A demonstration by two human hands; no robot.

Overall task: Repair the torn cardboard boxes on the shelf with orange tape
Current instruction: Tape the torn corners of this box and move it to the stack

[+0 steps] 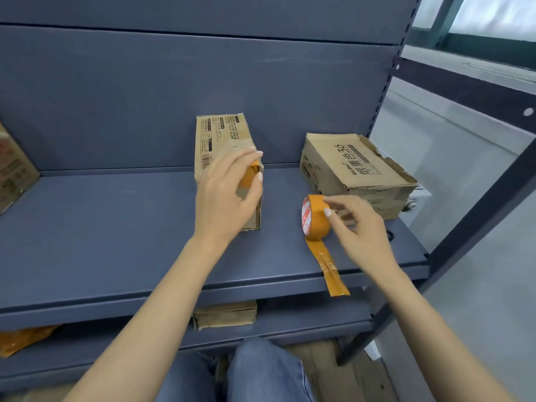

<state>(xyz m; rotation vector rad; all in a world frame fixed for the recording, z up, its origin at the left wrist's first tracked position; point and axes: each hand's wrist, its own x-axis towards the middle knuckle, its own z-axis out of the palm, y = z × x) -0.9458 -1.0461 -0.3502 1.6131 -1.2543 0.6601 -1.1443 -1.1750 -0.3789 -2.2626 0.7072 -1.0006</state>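
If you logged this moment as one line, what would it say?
left hand: presses orange tape strip onto upright cardboard box | right hand: fingers on orange tape roll | loose end overhangs shelf

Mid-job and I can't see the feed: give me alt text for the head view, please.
A person's left hand presses a strip of orange tape onto the near end of a narrow cardboard box on a blue shelf. The right hand pinches an upright orange tape roll, its loose tail hanging over the shelf edge. A second, ragged-edged cardboard box sits behind the roll.
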